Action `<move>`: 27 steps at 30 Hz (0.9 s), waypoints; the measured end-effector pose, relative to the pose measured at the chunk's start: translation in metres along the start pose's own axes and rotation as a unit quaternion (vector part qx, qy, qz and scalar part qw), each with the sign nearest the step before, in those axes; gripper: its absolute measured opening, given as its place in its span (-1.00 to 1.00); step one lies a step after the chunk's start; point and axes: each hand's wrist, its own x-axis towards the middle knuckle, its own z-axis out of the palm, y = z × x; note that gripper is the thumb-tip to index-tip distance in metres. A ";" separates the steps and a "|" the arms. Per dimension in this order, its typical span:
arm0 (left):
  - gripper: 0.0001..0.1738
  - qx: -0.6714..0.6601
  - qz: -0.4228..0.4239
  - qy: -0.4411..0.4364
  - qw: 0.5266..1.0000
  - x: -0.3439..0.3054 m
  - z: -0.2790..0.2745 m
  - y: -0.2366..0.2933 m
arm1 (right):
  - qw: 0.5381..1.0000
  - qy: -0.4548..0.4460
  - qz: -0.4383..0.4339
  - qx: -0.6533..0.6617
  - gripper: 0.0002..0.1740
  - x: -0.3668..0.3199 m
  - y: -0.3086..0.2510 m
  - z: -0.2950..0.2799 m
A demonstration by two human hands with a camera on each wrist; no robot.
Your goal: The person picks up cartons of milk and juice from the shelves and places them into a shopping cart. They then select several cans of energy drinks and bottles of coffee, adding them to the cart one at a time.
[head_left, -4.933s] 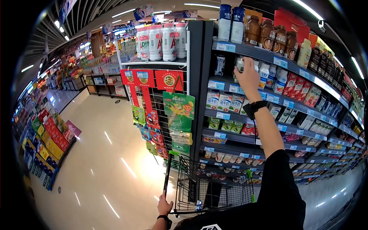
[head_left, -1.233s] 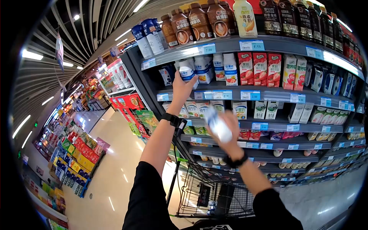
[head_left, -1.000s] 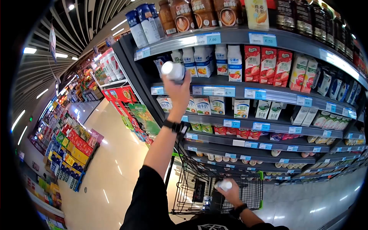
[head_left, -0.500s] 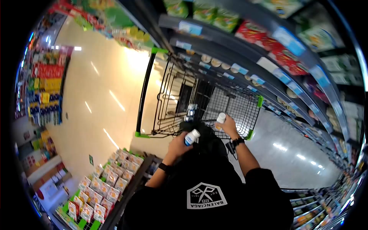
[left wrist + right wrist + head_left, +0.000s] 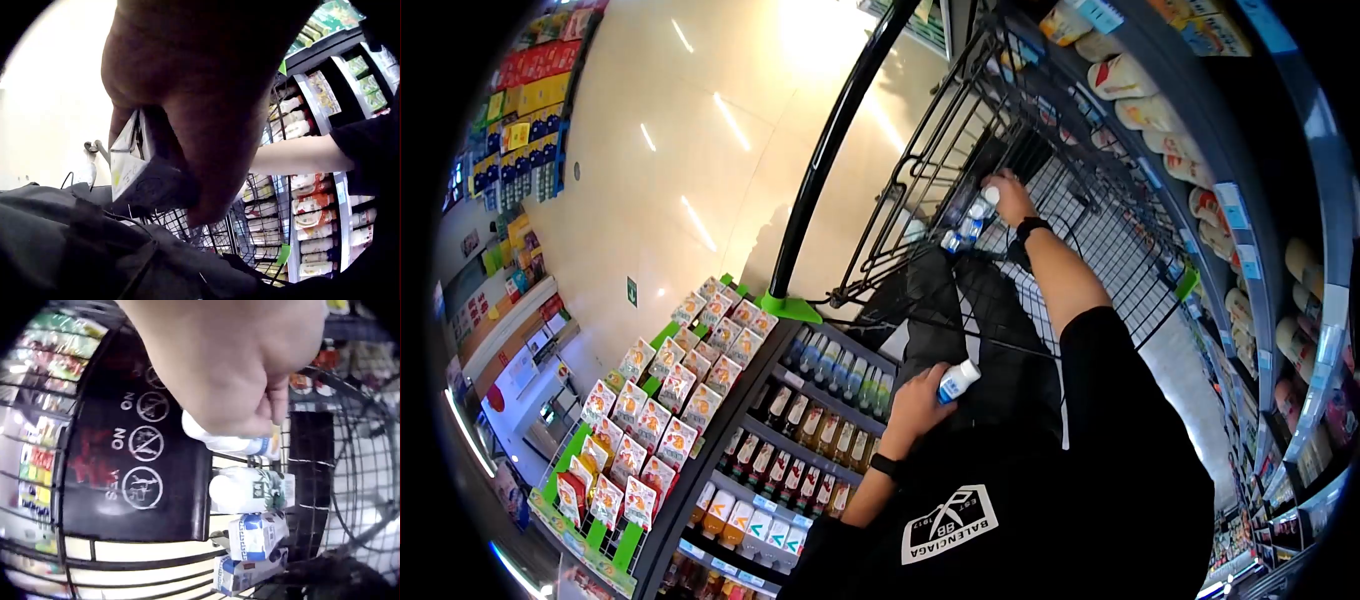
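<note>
Low in the shopping cart point(image 5: 945, 130), my right hand point(image 5: 1018, 205) grips a white yogurt drink bottle point(image 5: 234, 444) with a blue and orange label. Beside that bottle in the right wrist view lie a white bottle with green print point(image 5: 250, 490) and two blue-and-white cartons point(image 5: 253, 536). My left hand point(image 5: 915, 405) holds another white-capped yogurt drink bottle point(image 5: 957, 381) in front of my body, outside the cart. The left wrist view shows the base point(image 5: 147, 178) of this bottle below my fingers.
A black panel with printed signs point(image 5: 134, 444) stands inside the cart beside my right hand. Drink shelves point(image 5: 1240, 220) run along the right. A rack of packets point(image 5: 650, 410) and bottle shelves point(image 5: 800, 430) stand at lower left.
My left hand has taken a bottle from the shelf and brought it down to my body. My right hand has carried its bottle down deep into the cart. The head view has tilted down.
</note>
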 end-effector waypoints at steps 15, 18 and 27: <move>-0.19 -0.165 -0.002 0.102 0.981 0.033 -0.020 0.037 | 0.886 -0.024 0.136 0.442 -0.65 -0.131 -0.075 -0.001; -0.10 -0.179 0.049 0.127 0.974 0.049 -0.032 0.056 | 0.842 -0.133 0.057 0.520 -0.63 -0.195 -0.120 -0.032; -0.50 0.087 0.186 0.365 0.908 0.077 -0.123 0.101 | 0.851 0.094 0.126 0.501 -0.62 -0.170 -0.122 -0.091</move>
